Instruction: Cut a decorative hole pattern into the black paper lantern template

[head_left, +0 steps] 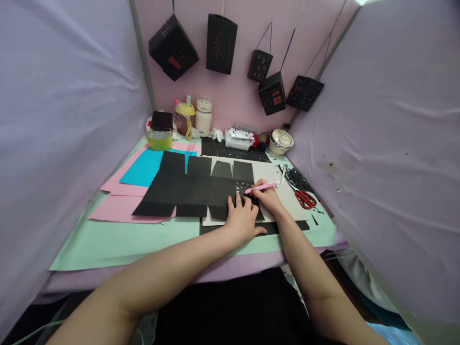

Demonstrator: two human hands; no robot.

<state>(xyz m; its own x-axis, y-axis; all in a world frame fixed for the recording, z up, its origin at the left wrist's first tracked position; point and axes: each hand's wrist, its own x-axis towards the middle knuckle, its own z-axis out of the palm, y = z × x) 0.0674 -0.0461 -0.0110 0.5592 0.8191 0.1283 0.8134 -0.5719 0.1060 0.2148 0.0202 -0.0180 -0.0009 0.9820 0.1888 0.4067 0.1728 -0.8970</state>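
Note:
A large sheet of black card (194, 188) with notched edges lies flat on the table, and small cut-outs show near its right end. My left hand (241, 221) rests on the lower right part of this card, fingers spread and holding nothing. Just to its right, my right hand (266, 196) is closed around a slim pink craft knife (264, 187), shaped like a pen. The knife's front end points down-left at the card by the cut-outs; its very tip is too small to make out. A white board (264, 170) lies under the card.
Red-handled scissors (305, 199) and black paper scraps (296, 179) lie at the right. Pink paper (122, 208) and blue paper (142, 168) are at the left. A jar (203, 117), a plastic box (239, 140) and a lidded bowl (281, 142) stand behind. Black paper lanterns (222, 44) hang above.

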